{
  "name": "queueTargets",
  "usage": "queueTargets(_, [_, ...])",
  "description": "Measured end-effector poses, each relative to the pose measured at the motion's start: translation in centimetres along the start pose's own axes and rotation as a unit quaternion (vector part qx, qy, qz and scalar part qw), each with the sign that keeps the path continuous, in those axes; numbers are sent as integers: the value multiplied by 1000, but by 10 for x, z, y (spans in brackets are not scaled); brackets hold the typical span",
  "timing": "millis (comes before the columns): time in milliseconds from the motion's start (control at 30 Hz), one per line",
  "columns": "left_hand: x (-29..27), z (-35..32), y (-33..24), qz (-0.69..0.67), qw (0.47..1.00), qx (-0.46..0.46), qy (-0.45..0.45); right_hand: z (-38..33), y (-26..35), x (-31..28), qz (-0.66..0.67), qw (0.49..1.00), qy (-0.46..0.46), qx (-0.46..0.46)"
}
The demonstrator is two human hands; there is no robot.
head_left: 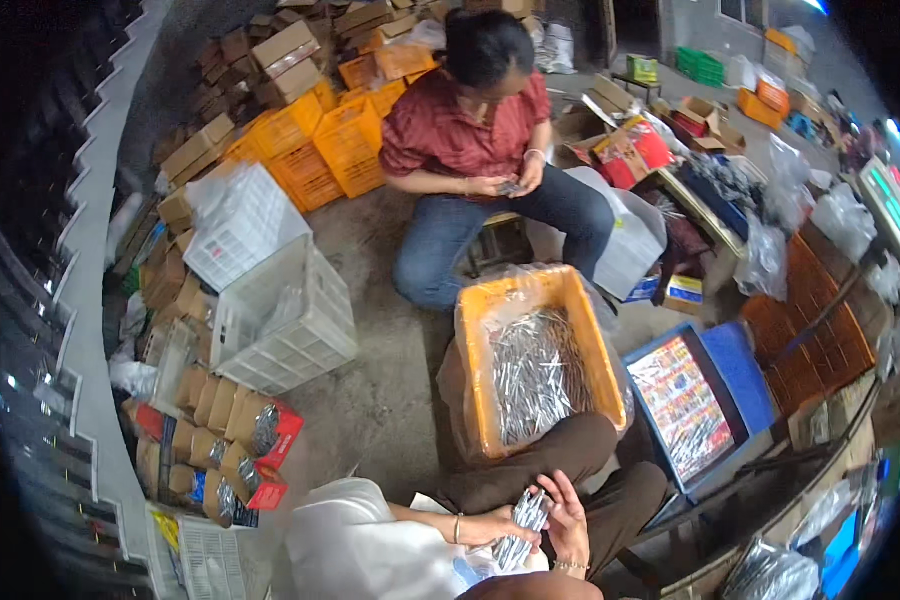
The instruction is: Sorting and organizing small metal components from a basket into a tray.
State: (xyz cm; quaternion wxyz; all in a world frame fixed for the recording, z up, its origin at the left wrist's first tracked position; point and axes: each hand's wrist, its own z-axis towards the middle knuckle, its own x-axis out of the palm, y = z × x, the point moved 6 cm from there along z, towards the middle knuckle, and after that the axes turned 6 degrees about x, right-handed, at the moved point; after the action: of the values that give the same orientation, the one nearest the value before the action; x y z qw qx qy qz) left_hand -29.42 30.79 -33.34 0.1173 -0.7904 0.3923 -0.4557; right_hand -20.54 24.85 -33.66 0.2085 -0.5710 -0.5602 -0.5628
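Note:
In my lap, my left hand (492, 527) is closed around a bundle of slim silver metal rods (522, 530), which stands tilted with its upper ends toward the crate. My right hand (568, 520) is beside the bundle, palm toward it and fingers stretched out; whether it presses on the rods is hard to tell. Just beyond my knees, a yellow plastic crate (478, 400) lined with clear film holds a large heap of similar silver rods (540, 375). The exact kind of rod is too small to make out.
Across the crate a seated person (470, 140) holds something small and dark. To the right lies a blue-edged tray (660, 470) of printed cards and metal rods. White crates (290, 335) and small cartons (235, 465) stand left; yellow crates (305, 160) and boxes are stacked behind.

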Motion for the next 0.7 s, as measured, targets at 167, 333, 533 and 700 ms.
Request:
queueTargets(167, [-1,5,5,-16,1000,16,1,1,1,-11,-31,999,-3,-9])
queueTargets(333, [-3,9,3,-18,999,32,27,6,2,-14,-38,998,-48,-6])
queueTargets(533, [2,2,-9,-28,997,56,54,7,2,-13,-30,998,-51,-6])
queueTargets(700, [-8,7,3,-41,995,64,63,7,-3,-15,-33,998,-50,13])
